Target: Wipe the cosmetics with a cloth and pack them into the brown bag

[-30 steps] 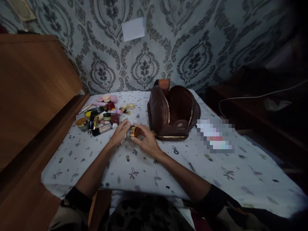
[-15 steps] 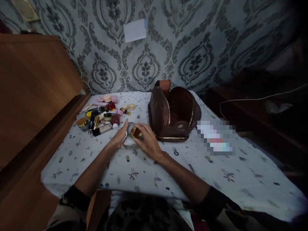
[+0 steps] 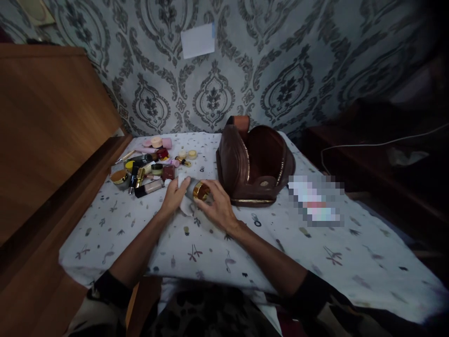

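- While both forearms reach forward over the patterned tablecloth point(image 3: 196, 255), the right hand point(image 3: 219, 208) is wrapped around a gold-capped bottle point(image 3: 199, 191), lying on its side just left of the open brown bag point(image 3: 254, 164).
- left hand point(image 3: 174, 196) presses a white cloth point(image 3: 184, 199) onto the bottle, fingers curled.
- makeup pile point(image 3: 147, 171) sits further left.

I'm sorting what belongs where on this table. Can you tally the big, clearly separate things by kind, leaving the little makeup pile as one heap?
Brown leather bag: 1
Gold-capped jar in the hands: 1
White cloth at the left hand: 1
Heap of cosmetics: 1
Total: 4
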The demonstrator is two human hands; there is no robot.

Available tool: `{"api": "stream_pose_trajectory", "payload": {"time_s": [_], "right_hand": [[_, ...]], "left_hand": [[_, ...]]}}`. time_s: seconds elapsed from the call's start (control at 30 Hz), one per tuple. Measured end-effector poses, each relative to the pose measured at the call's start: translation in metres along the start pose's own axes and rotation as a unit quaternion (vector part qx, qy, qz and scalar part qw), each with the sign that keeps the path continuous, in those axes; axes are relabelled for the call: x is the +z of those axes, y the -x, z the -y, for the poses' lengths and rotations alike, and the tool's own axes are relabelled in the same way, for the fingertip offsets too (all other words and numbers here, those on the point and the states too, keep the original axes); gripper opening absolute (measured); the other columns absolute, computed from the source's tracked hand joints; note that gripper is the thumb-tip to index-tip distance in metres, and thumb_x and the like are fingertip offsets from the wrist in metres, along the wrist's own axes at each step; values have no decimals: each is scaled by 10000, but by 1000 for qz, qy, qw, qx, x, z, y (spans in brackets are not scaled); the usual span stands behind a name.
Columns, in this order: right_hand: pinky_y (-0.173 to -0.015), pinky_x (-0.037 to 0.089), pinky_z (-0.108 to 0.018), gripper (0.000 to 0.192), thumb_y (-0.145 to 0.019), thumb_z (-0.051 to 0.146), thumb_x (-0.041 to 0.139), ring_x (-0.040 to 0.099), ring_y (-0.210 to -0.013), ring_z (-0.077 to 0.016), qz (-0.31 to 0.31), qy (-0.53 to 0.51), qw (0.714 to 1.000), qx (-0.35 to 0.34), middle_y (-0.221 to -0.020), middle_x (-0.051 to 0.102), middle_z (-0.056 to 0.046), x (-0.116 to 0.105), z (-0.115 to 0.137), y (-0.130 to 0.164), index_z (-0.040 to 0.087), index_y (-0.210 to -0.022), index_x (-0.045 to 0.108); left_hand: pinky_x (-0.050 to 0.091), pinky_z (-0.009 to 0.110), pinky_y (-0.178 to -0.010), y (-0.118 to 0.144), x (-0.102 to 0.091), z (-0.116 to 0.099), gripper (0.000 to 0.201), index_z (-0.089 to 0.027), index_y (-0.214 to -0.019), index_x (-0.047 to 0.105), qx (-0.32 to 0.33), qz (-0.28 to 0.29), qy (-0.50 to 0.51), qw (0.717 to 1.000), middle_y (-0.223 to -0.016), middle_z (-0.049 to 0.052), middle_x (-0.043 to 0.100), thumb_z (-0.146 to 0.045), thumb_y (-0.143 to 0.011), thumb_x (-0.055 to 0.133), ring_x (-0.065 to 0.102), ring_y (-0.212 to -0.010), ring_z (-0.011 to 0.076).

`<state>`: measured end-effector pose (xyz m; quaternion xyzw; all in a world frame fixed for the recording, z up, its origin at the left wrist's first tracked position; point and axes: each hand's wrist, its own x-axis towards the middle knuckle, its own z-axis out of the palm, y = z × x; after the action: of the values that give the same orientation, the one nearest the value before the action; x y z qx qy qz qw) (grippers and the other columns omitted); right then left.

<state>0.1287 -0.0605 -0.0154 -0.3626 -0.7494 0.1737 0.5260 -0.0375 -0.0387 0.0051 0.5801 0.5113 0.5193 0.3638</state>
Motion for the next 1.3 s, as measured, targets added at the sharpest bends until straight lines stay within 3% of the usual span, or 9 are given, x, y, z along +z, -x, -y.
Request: {"api": "stream_pose_trajectory", "payload": {"time_s": [0.2,0.37,0.53,0.6,0.8,1.03,1.3], "right_hand": [[-982,505,-424,457,-832,241,669,590,-1105,-251,11,-1,1000,-4,-1170,594,-108,-1,1,0,205,-1267,533],[-968,511,-420,452,-814,234,679,599,-1073,-246,6,-13,1000,27,-1143,596,-101,0,1,0,202,-1246,552],[-899,547,-405,451,-794,251,705,614,-1014,-241,8,-29,998,58,-1094,608,-98,3,-1,1,189,-1220,571],[-917,540,-419,455,-802,262,703,615,-1027,-247,16,-27,998,47,-1105,614,-101,3,-2,1,197,-1230,565],[-1033,478,-453,501,-890,320,633,539,-1226,-259,79,-29,995,-46,-1279,569,-128,0,2,4,229,-1356,472],[-1067,451,-479,503,-937,379,573,513,-1260,-269,78,-21,994,-72,-1324,543,-143,-6,5,0,230,-1398,437],[-1074,435,-493,546,-882,299,616,496,-1270,-270,76,-7,996,-37,-1332,512,-133,-6,1,-4,243,-1397,442]], "left_hand": [[468,289,-785,1,1,3,422,-164,-836,631,70,37,-44,996,-840,35,664,-560,-907,501,591,-813,179],[464,280,-778,3,1,1,349,-163,-824,632,136,16,-72,988,-860,42,640,-478,-925,519,584,-803,173],[451,320,-914,8,2,-7,369,-159,-974,686,166,73,-59,982,-989,83,668,-480,-930,509,602,-972,216],[445,341,-950,8,2,-7,468,-157,-944,707,141,83,-38,986,-971,89,691,-557,-928,465,608,-992,232],[506,339,-838,0,-3,-1,621,-142,-852,714,-75,48,73,993,-794,61,725,-721,-832,491,664,-880,244],[516,341,-903,-1,-3,-7,580,-142,-1010,718,-181,134,249,942,-938,82,763,-662,-762,654,698,-982,254],[556,314,-842,1,9,-6,448,-119,-956,702,-236,61,310,919,-864,74,764,-540,-805,674,722,-918,235]]}}
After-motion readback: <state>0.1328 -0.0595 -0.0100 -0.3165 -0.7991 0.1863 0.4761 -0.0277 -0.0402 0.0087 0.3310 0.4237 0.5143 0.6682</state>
